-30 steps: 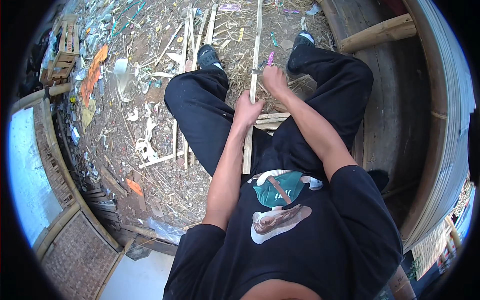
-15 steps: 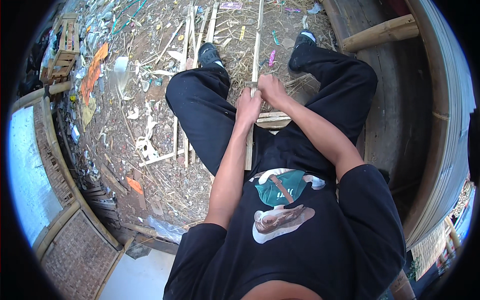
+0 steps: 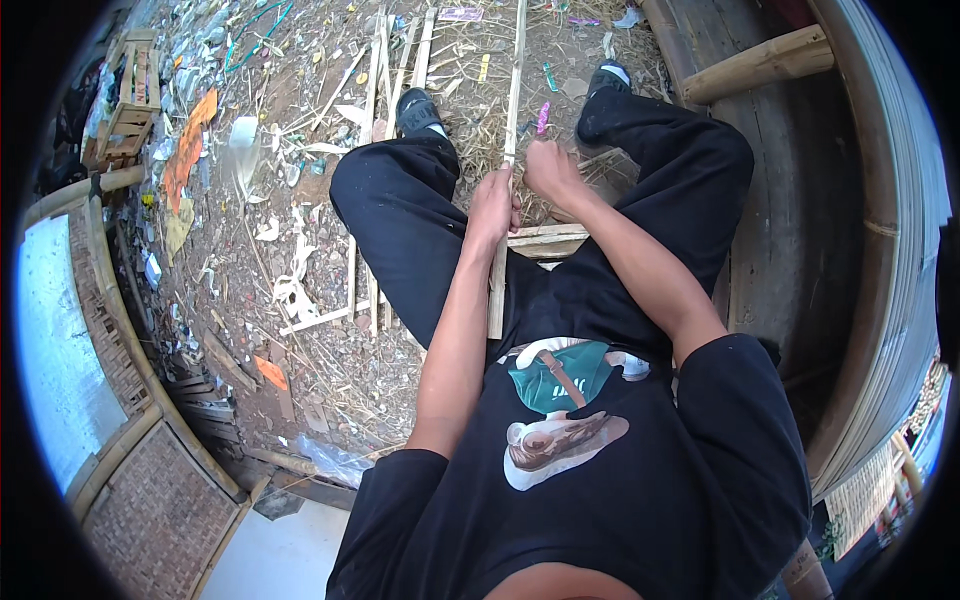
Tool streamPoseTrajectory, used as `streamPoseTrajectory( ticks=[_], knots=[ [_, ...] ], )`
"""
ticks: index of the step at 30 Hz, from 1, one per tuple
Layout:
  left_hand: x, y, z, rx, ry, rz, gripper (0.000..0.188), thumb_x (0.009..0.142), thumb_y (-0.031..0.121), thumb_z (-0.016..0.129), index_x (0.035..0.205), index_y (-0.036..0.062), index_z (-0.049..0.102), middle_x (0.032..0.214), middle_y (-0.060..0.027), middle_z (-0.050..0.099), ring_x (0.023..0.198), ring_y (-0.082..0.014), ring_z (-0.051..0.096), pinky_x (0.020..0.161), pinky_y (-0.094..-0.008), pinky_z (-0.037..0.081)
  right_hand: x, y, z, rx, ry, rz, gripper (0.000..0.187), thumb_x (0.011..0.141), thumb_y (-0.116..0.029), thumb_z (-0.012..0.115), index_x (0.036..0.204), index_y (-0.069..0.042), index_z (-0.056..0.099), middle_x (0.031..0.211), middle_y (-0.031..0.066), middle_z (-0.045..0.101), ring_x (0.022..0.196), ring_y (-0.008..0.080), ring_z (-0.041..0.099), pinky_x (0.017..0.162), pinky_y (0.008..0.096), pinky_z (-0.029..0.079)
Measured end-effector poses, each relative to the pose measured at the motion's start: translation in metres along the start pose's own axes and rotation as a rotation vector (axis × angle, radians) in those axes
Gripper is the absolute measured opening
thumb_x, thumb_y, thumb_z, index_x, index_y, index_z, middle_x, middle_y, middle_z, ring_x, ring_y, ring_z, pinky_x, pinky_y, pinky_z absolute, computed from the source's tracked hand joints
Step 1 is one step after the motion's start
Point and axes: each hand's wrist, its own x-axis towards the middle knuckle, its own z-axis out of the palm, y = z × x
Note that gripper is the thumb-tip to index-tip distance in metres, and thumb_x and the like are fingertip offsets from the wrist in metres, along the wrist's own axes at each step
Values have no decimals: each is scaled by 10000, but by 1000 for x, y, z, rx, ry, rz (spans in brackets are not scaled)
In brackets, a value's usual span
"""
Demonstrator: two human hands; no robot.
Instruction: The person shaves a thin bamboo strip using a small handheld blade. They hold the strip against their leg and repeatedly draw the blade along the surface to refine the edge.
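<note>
A long, narrow pale wooden strip (image 3: 515,90) runs from the far edge down between my knees, its near end beside my left thigh. My left hand (image 3: 492,207) is wrapped round it about midway. Just right of the strip and apart from it, my right hand (image 3: 552,172) is closed with its back toward me. Whatever it holds is hidden under the fingers. A pale notch or cut mark shows on the strip just beyond my left hand. Below my hands, short wooden pieces (image 3: 548,238) lie between my thighs.
More strips (image 3: 375,90) lie beyond my left knee on littered ground. A wooden crate (image 3: 135,95) stands far left, near an orange scrap (image 3: 187,150). Woven panels (image 3: 150,500) border the lower left. A bamboo pole (image 3: 762,66) and dark boards (image 3: 775,220) are at my right.
My right hand has shifted slightly right and nearer, away from the strip. A narrow piece seen crossing the strip at my fingers no longer shows. My left hand still grips the strip, slightly nearer me.
</note>
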Motion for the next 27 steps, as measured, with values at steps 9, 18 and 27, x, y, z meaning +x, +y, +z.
streamPoseTrajectory(
  ticks=[9,18,27],
  knots=[
    [18,-3,1,-448,-38,-138,399,967,377,500,850,-1,551,664,-66,536,494,-126,497,443,-254,432,-7,-1,7,32,-121,-82,194,808,-135,569,811,37,658,854,259,657,826,414,656,699,468,540],
    [25,-12,1,-332,-28,-83,423,948,345,554,732,-19,559,614,-50,528,442,-108,473,408,-243,417,-4,1,13,56,-140,-104,194,809,-162,576,768,-1,676,825,236,667,807,391,667,702,470,539],
    [30,-10,4,-170,121,-66,437,908,379,610,744,-26,606,557,-54,540,381,-115,486,327,-253,409,2,1,17,41,-108,-66,204,824,-149,556,794,1,691,832,235,671,799,380,673,689,448,543]
  ],
)
